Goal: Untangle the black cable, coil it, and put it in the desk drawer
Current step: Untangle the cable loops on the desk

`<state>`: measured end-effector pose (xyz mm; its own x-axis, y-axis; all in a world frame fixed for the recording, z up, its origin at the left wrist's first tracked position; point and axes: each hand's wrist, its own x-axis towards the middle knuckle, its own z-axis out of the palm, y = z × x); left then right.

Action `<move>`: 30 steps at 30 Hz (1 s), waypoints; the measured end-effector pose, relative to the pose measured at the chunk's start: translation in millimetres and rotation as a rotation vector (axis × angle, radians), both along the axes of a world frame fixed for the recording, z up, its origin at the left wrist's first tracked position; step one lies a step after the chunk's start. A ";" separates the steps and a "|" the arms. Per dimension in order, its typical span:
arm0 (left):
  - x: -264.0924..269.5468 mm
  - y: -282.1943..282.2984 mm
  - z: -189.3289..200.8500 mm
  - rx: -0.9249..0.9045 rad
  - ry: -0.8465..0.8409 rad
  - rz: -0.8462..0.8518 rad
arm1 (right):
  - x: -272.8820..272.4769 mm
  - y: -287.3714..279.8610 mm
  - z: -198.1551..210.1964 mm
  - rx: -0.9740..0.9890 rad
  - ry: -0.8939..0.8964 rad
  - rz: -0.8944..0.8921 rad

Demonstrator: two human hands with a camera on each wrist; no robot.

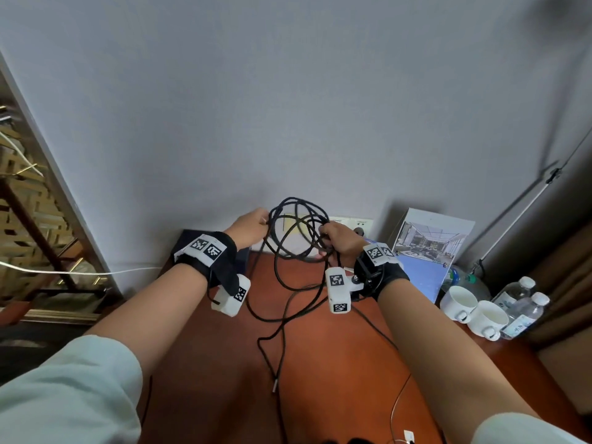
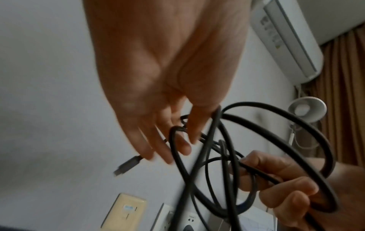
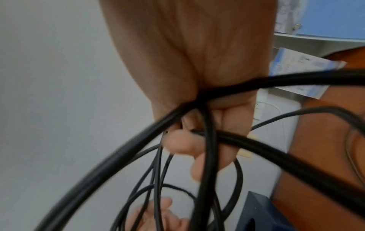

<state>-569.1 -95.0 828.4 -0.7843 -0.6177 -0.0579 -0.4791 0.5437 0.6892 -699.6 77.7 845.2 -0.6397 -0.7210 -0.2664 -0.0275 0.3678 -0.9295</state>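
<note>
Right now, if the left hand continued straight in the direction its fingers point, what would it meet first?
Probably the black cable: the left hand already reaches into its loops. Past them comes the right hand, which grips the bundle. Depth is uncertain, so the fingers might slip through a loop.

Left hand (image 2: pixel 158 87) fingertips: blurred in the left wrist view; contact with the black cable (image 2: pixel 199 164) there cannot be confirmed.
Cable plug (image 2: pixel 128 165): smeared, connector type unreadable.
Cable loops: crossings too tangled to trace.
Right hand (image 3: pixel 197 87): strands cover the curled fingers in the right wrist view.
Water bottles (image 1: pixel 525 302): label text too small.
Desk (image 1: pixel 320 363): cut off by the bottom edge.
</note>
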 end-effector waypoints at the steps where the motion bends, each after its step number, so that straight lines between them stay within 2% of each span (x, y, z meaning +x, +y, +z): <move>1: -0.2 -0.7 -2.1 0.005 -0.017 -0.076 | -2.6 -1.2 -0.3 0.026 0.055 0.059; 3: 2.3 4.7 2.3 0.075 0.057 -0.153 | -10.3 -2.8 -1.4 0.035 0.083 0.111; 7: 2.2 19.9 18.1 0.167 0.292 -0.170 | -4.1 1.9 9.0 -0.008 0.068 0.155; 11: -0.5 22.8 24.6 0.058 0.339 -0.194 | -3.7 2.8 13.1 -0.113 -0.045 0.144; 13: -0.5 19.5 27.6 0.008 0.336 -0.070 | -8.0 3.4 14.1 -0.141 -0.085 0.098; 15: 0.8 11.3 24.8 0.029 0.351 0.171 | -15.3 6.6 14.7 -0.142 -0.080 0.042; 18: 7.6 -5.4 14.0 0.300 0.486 0.502 | -22.8 11.2 14.4 -0.129 -0.029 -0.018; 21: 7.9 -12.3 -4.5 0.532 0.474 0.639 | -21.9 9.8 12.5 -0.172 -0.045 -0.041; 23: 6.4 0.0 -8.3 0.449 0.399 0.489 | -17.5 8.7 14.9 -0.207 -0.083 -0.002; 27: 8.8 25.3 -0.3 -0.052 0.197 0.056 | -10.2 10.4 24.9 -0.192 -0.102 0.086; 28: 9.0 32.1 5.7 -0.119 0.175 -0.035 | -9.1 10.6 27.1 -0.179 -0.082 0.101; 30: 8.3 37.4 12.6 -0.130 0.173 -0.156 | -7.0 10.5 30.5 -0.152 -0.038 0.106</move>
<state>-560.9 -57.6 841.0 -0.8618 -0.4822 0.1576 -0.2638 0.6913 0.6727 -706.7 88.2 875.7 -0.5494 -0.8177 -0.1720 -0.0227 0.2204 -0.9751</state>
